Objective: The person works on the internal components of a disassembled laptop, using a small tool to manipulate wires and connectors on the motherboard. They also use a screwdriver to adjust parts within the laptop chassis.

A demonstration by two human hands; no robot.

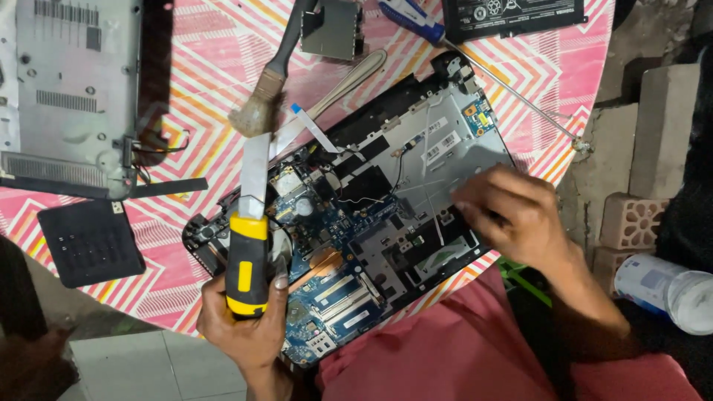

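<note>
The left hand's [249,327] grip was closed around the yellow-and-black handle of a flat-bladed tool [249,252], its blade pointing up over the opened laptop base [356,215]. The right hand's [512,215] grip was loose, fingertips pressed down on the grey metal area of the base near its right end, holding nothing that could be seen. The laptop base lay tilted across the middle of the surface [200,89], which wore a pink zigzag cloth. Judging by the exposed blue circuit board [334,289], the cover was already off; the removed bottom cover [67,89] lay at the upper left, a small black panel [90,243] below it. The board itself sat in place, cables attached. A brush [267,82], a screwdriver [475,63] and a black battery pack [512,16] lay above. The blade's tip blurred against the brush bristles, and whatever lay beneath the right fingers was hidden.
</note>
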